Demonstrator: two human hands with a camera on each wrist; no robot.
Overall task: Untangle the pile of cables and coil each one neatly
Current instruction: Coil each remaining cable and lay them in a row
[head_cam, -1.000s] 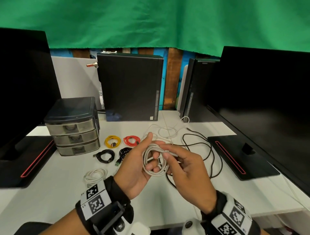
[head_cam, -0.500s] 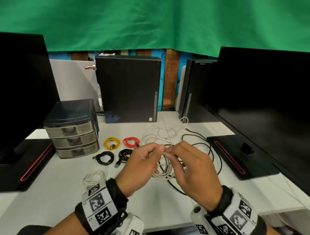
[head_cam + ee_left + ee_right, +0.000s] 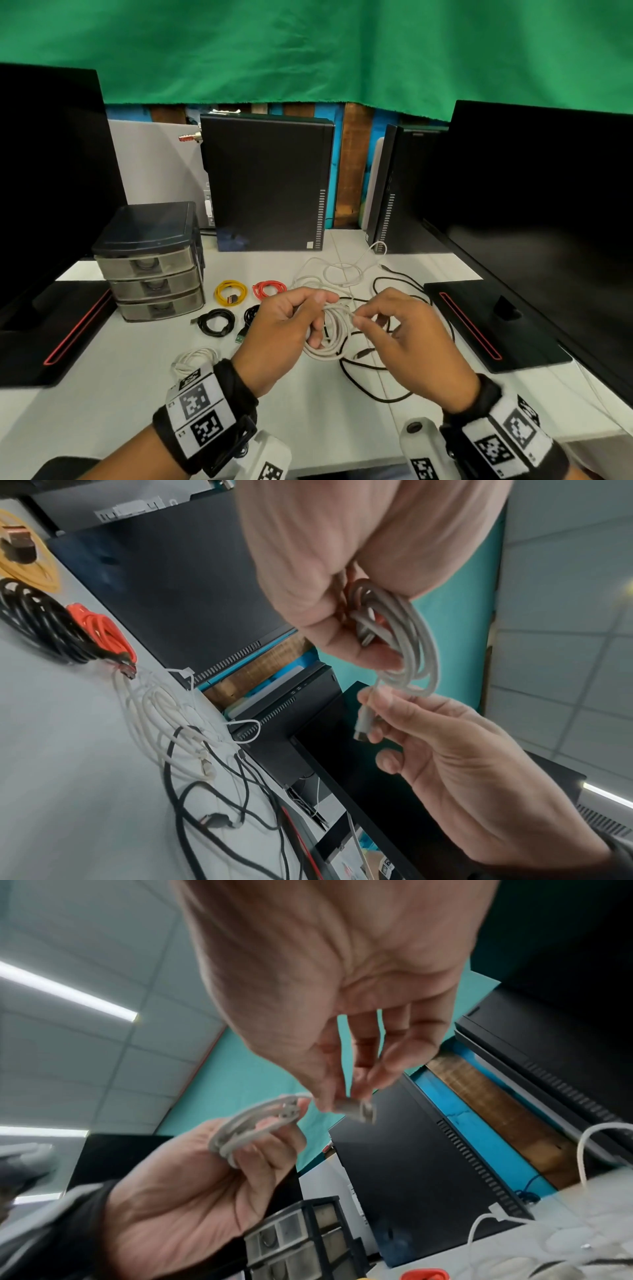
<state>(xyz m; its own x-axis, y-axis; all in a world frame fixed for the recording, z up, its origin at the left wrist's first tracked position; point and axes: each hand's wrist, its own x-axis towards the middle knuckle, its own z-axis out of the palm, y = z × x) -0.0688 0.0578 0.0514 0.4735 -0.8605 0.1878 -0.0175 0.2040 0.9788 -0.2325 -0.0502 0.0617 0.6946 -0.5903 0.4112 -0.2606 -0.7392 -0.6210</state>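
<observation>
My left hand (image 3: pixel 291 325) holds a coil of white cable (image 3: pixel 329 342) above the table, fingers curled round its loops (image 3: pixel 407 642). My right hand (image 3: pixel 387 325) pinches the free plug end (image 3: pixel 365 723) of that same cable (image 3: pixel 356 1110) just right of the coil. On the table behind lie a loose white cable (image 3: pixel 339 274) and a loose black cable (image 3: pixel 394 359), overlapping. Coiled cables lie to the left: yellow (image 3: pixel 230 293), red (image 3: pixel 269 288), two black (image 3: pixel 216 322) and one white (image 3: pixel 195 359).
A small drawer unit (image 3: pixel 150 260) stands at the left. Black computer cases (image 3: pixel 267 185) stand at the back. Monitors with black bases flank the white table (image 3: pixel 102 394), one on the left (image 3: pixel 51 329) and one on the right (image 3: pixel 493 325).
The coil has dropped from upright in front of me to hanging below my left hand. My right hand has drawn the plug end out to the right.
</observation>
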